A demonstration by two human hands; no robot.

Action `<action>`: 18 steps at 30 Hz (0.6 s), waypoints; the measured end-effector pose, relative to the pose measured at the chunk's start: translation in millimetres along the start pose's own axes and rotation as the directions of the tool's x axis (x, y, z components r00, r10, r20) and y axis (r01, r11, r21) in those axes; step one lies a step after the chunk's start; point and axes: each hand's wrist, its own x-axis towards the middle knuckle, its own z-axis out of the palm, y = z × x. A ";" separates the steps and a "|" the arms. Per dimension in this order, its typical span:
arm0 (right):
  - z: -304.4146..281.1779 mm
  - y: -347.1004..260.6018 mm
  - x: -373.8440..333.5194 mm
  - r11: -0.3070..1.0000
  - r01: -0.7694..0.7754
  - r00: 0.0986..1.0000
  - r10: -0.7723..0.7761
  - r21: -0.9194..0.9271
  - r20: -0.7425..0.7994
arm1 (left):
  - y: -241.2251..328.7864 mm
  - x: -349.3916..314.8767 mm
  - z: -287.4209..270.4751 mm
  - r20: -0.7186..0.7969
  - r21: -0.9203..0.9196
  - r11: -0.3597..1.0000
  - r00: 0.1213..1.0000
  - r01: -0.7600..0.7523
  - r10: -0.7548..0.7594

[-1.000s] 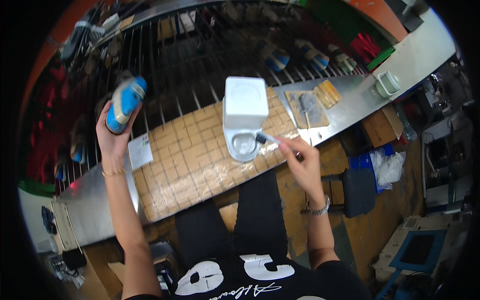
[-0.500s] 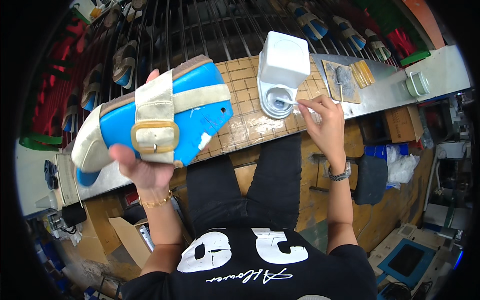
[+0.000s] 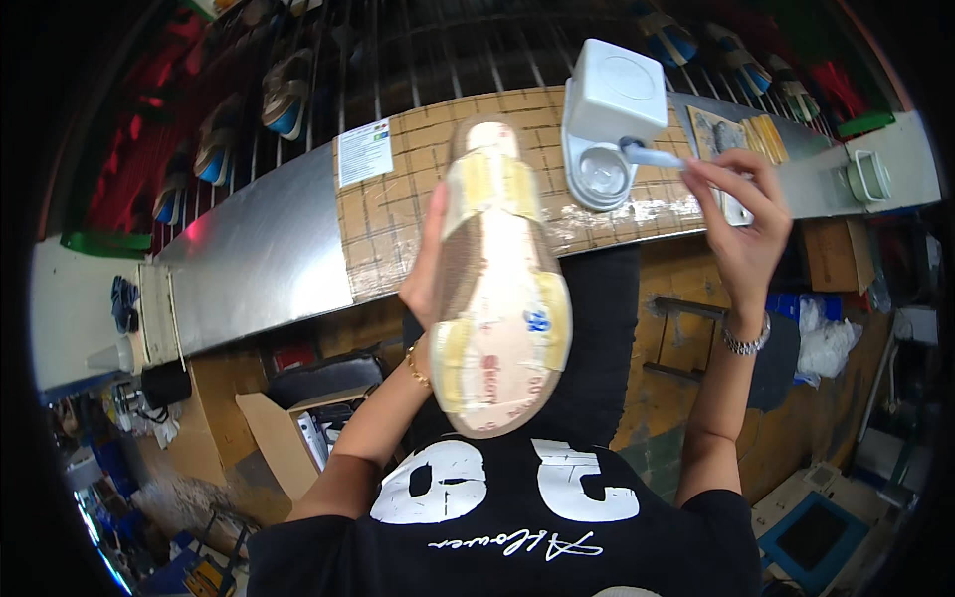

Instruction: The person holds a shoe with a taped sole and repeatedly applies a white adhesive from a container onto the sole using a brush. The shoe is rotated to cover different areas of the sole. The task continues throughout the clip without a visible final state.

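Observation:
My left hand (image 3: 426, 267) is closed around the side of a shoe (image 3: 499, 298) in front of my body. The shoe's underside faces up, pale in the middle, with yellowish folded strap ends along both edges and some markings. Between the thumb and fingers of my right hand (image 3: 748, 219) is a small brush (image 3: 659, 157) with a light handle and a dark tip, blurred by motion. Its tip is above the rim of the round cup (image 3: 603, 175) on a white dispenser (image 3: 619, 98), which stands on the cardboard-covered bench.
Patterned cardboard (image 3: 383, 234) covers part of the metal bench (image 3: 254, 254), with a printed sheet (image 3: 365, 153) on it. Yellow sticks (image 3: 766, 137) lie at the right. Beyond are rails bearing several shoes (image 3: 286, 95). An opened carton (image 3: 279, 443) sits below at the left.
My left hand has turned the shoe from its blue side to its underside and brought it nearer my body. The brush in my right hand has risen from the cup's inside. The view has shifted.

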 end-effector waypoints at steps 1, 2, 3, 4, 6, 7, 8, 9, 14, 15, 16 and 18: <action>-1.2 -11.9 4.0 0.996 0.094 0.993 -0.093 0.007 -0.078 | -2.9 0.4 3.0 -0.010 0.023 1.000 1.000 -0.016 0.016; -1.1 -23.6 6.3 0.990 0.142 0.978 -0.141 -0.002 -0.152 | -4.1 2.1 5.7 -0.038 0.186 0.978 0.993 -0.099 0.108; -1.0 -36.0 6.0 0.987 0.130 0.983 -0.117 0.089 -0.139 | -3.2 4.3 6.7 -0.053 0.263 0.954 0.985 -0.143 0.162; -0.1 -47.6 4.5 0.982 0.088 0.991 -0.069 0.167 -0.117 | -1.2 7.2 7.1 -0.035 0.314 0.934 0.981 -0.172 0.193; 1.9 -62.3 5.1 0.965 0.022 0.999 -0.014 0.260 -0.033 | 4.4 13.6 7.1 -0.036 0.337 0.909 0.961 -0.245 0.273; 3.7 -67.0 5.5 0.961 0.000 1.000 -0.007 0.277 0.025 | 7.0 16.7 6.3 -0.029 0.342 0.895 0.949 -0.286 0.314; 4.8 -70.3 6.4 0.952 -0.013 0.998 -0.007 0.305 0.063 | 9.1 19.6 6.6 -0.015 0.347 0.887 0.944 -0.304 0.329; 7.6 -71.1 8.5 0.958 0.000 0.998 -0.019 0.288 0.063 | 11.1 21.5 4.4 0.035 0.230 0.907 0.934 -0.353 0.354; 8.6 -66.3 23.9 0.978 0.123 0.992 -0.119 0.166 -0.033 | 17.2 22.4 -2.6 0.133 0.236 0.903 0.933 -0.359 0.336; 6.9 -65.2 26.2 0.979 0.128 0.992 -0.125 0.161 -0.030 | 18.4 21.5 -4.5 0.167 0.215 0.921 0.941 -0.325 0.293; 4.8 -64.7 27.4 0.978 0.131 0.991 -0.129 0.164 -0.024 | 20.3 19.4 -6.8 0.189 0.201 0.931 0.945 -0.305 0.269; 0.9 -63.6 29.2 0.962 0.217 0.976 -0.213 0.167 -0.039 | 22.9 16.9 -10.6 0.217 0.183 0.944 0.948 -0.276 0.235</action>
